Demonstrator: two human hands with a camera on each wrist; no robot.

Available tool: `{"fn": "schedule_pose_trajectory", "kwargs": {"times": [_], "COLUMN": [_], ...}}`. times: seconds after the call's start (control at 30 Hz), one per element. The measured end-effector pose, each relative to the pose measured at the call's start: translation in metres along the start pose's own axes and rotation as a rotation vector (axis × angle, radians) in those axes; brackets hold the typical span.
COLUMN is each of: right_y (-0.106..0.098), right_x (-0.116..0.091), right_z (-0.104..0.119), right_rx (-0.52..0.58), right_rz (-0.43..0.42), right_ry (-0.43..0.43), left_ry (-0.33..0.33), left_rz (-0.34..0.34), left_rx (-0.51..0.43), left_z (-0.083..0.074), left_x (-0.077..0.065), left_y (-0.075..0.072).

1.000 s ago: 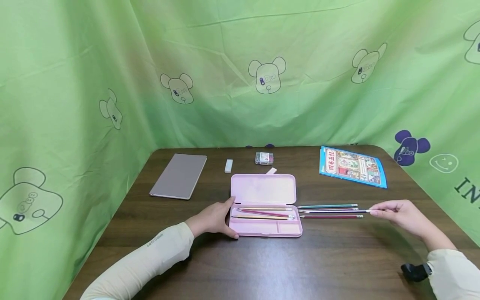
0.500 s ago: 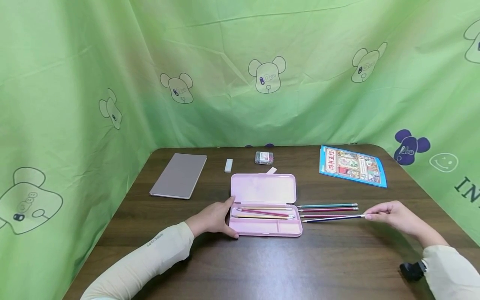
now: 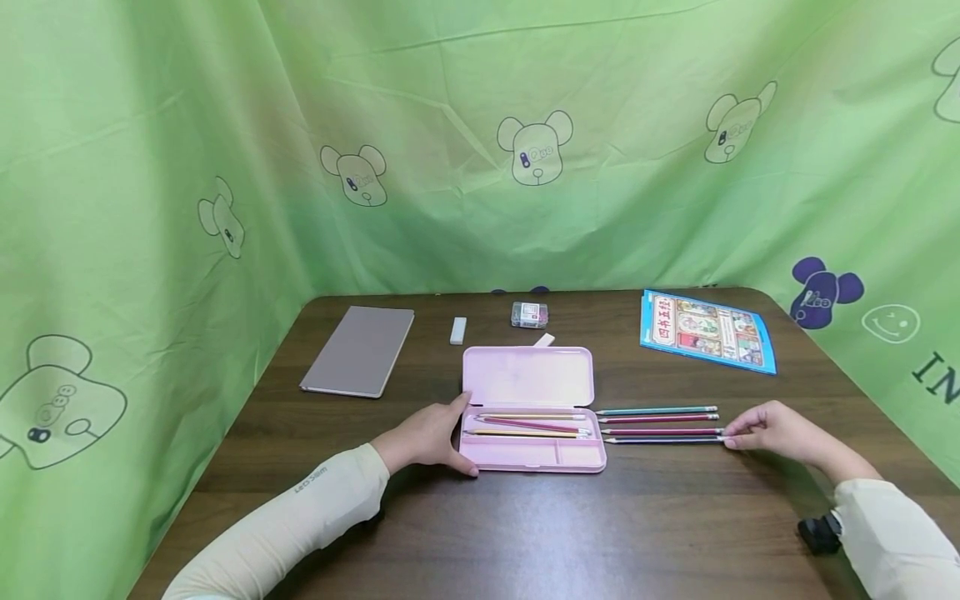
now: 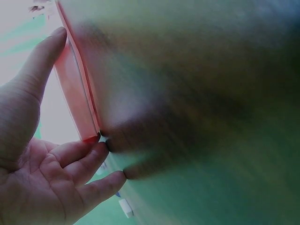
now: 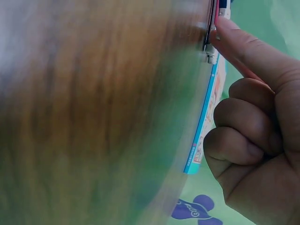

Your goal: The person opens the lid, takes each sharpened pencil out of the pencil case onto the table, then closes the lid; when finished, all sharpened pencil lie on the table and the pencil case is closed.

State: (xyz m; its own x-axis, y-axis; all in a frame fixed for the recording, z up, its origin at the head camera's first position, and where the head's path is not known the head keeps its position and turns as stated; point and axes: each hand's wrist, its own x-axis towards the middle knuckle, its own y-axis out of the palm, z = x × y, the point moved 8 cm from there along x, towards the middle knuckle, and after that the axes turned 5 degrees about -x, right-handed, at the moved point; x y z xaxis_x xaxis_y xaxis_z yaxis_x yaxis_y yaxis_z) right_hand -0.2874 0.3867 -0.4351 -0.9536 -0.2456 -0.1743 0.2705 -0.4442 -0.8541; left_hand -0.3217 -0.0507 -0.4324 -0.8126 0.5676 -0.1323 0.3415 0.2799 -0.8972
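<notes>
The left hand (image 3: 427,435) holds the near side of the pink pencil case (image 3: 517,457), with its thumb at the front corner and its fingers further back. The case sits on the table (image 3: 525,533) between the two hands, and its lid (image 3: 527,377) is tipped back, away from the person. The right hand (image 3: 772,431) pinches the rubber end of a dark blue pencil (image 3: 663,441) with its thumb and pointing finger, and its other fingers are tucked in. That pencil lies to the left of the right hand, with its tip close to the case. Just past it, lined up almost the same way, are a dark red pencil (image 3: 663,432), a pinkish red pencil (image 3: 660,419) and a teal pencil (image 3: 656,411). The work looks only part done to me. At least three pencils lie in the long back part of the case, to the right of the left hand: a yellow pencil (image 3: 502,432), a red pencil (image 3: 525,425) and a pale yellow pencil (image 3: 525,416). The four by the right hand are outside it, making a tidy row, and the lid is not closed. I see no pencils in the two front parts of the case. Far past the left hand are a gray notebook (image 3: 358,352) and a white eraser (image 3: 458,331). A little see-through box (image 3: 529,315) is behind the lid, and a blue picture book (image 3: 708,331) lies well beyond the right hand
</notes>
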Motion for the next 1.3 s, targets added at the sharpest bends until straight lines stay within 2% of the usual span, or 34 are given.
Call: {"fn": "schedule_pose_trajectory", "kwargs": {"times": [0.43,0.7,0.93,1.3], "right_y": [-0.002,-0.002,-0.002,0.002], "right_x": [0.000,0.004,0.012,0.026], "right_z": [-0.003,0.005,0.017,0.032], "right_rx": [0.011,0.015,0.032,0.080], "right_rz": [-0.022,-0.017,0.001,0.026], "right_ry": [0.025,0.026,-0.021,-0.044], "left_ry": [-0.003,0.005,-0.003,-0.004], "left_rz": [0.001,-0.005,0.004,0.006], "left_rx": [0.002,0.007,0.004,0.001], "left_z": [0.001,-0.001,-0.001,-0.001], "left_x": [0.001,0.000,0.000,-0.001], "left_y": [0.001,-0.001,-0.001,-0.001]}}
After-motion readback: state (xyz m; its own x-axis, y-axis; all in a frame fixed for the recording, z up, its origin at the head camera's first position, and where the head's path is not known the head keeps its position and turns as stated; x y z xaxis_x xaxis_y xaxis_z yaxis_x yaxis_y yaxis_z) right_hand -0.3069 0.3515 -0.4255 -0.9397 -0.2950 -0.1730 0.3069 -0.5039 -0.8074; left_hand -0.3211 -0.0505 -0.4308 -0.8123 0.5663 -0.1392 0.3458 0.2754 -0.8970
